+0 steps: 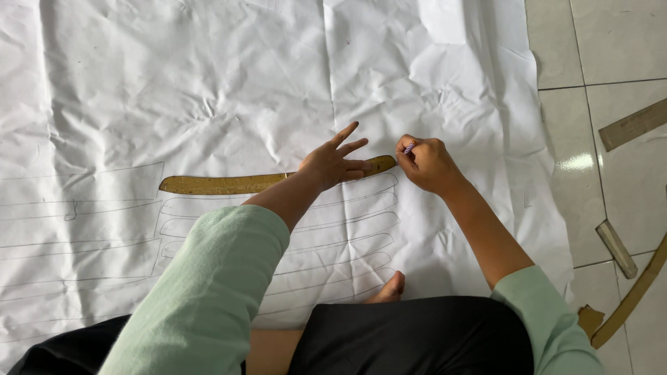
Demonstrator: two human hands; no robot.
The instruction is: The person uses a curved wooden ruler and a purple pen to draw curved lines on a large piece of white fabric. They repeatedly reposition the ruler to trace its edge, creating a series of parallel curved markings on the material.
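A: I see my left hand spread flat, pinning the curved template on the paper.
B: And the right?
A: My right hand is fisted round a pen, mostly hidden, at the template's tip.

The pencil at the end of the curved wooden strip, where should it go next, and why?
Probably along the strip's edge, drawing leftward. The left hand presses the curved wooden strip flat on the white paper, the right hand holds the pencil at its right tip, and similar traced outlines lie below.
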